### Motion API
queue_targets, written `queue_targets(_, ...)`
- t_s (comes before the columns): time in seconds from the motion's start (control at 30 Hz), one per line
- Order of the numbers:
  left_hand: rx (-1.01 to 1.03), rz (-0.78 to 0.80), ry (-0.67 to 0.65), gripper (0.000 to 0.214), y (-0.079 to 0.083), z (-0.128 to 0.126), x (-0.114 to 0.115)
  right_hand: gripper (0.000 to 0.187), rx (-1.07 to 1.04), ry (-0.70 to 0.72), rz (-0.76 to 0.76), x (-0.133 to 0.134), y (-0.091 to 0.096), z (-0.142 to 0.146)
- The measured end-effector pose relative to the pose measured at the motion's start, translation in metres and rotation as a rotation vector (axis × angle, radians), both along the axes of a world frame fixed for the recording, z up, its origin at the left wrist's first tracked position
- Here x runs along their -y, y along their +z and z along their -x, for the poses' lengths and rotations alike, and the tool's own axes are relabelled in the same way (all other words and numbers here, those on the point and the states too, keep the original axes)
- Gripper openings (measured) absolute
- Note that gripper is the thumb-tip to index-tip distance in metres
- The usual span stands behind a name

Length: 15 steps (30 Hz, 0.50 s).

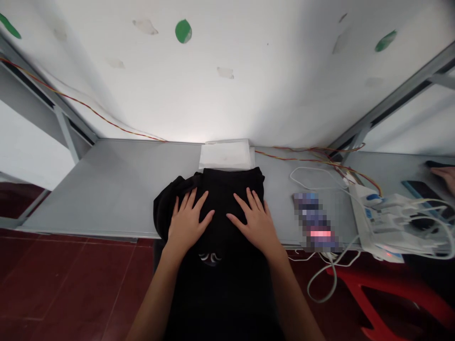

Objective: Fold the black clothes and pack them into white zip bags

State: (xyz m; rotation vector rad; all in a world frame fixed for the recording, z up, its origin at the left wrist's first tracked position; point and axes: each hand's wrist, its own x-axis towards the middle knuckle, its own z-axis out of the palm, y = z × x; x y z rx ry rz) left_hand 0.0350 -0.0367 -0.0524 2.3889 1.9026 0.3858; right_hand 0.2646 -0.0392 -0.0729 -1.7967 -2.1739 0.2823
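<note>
A black garment point(218, 189) lies bunched at the near edge of a grey table point(117, 189), partly hanging over the front. My left hand point(188, 220) rests flat on its left side with fingers spread. My right hand point(254, 220) presses flat on its right side, fingers apart too. Neither hand grips the cloth. A small white print point(210, 258) shows on the black fabric below my hands. Just behind the garment lies a folded white cloth point(225, 155).
A white power strip point(377, 222) with plugs and white cables point(323, 279) sits on the right. A blurred object point(316, 227) lies beside it. Another person's hand point(446, 177) shows at the far right edge. Red-yellow wires point(106, 118) run along the wall. A red plastic stool point(391, 289) stands below.
</note>
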Motion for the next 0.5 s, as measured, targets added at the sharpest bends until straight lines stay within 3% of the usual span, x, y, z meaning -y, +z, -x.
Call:
queue_targets(0.13,0.042,0.027,0.035,0.061,0.003,-0.001,0.001,0.071,-0.029,0.0,0.002,0.001,-0.001,-0.003)
queue_targets(0.27,0.088,0.083,0.088,0.055,0.024,0.0,-0.007,0.058,-0.221,0.064,0.027,-0.016,0.006,-0.026)
queue_targets(0.4,0.036,0.015,0.099,0.053,0.051,0.001,-0.047,0.063,-0.362,-0.048,-0.179,-0.059,0.018,-0.055)
queue_targets(0.5,-0.008,-0.027,-0.074,0.046,0.055,0.0,-0.092,0.067,-0.234,-0.147,-0.229,-0.087,0.025,-0.063)
